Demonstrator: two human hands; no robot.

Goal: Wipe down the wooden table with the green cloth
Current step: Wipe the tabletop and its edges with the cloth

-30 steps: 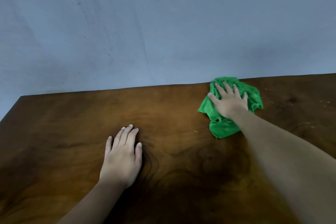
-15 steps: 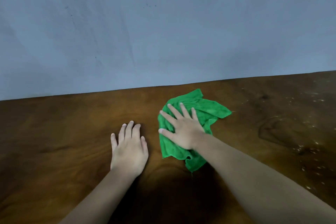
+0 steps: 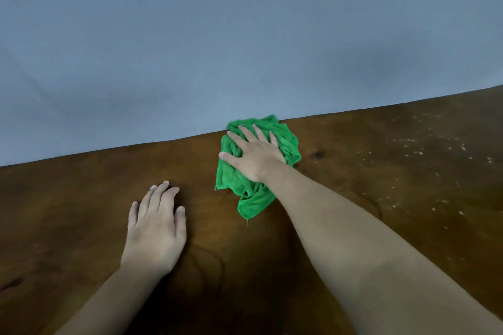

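A crumpled green cloth (image 3: 253, 198) lies on the dark wooden table (image 3: 81, 198), up against the table's far edge at the wall. My right hand (image 3: 254, 156) presses flat on top of the cloth with its fingers spread, pointing toward the wall. My left hand (image 3: 156, 228) rests palm down on the bare wood, nearer to me and left of the cloth, holding nothing. Both forearms reach in from the bottom of the view.
A pale blue-grey wall (image 3: 245, 49) rises directly behind the table's far edge. Pale crumbs or specks (image 3: 413, 149) are scattered over the wood to the right of the cloth.
My right hand slid the cloth from the far edge back toward my left hand, then out again to the far edge. The left hand stayed planted; the view shifted.
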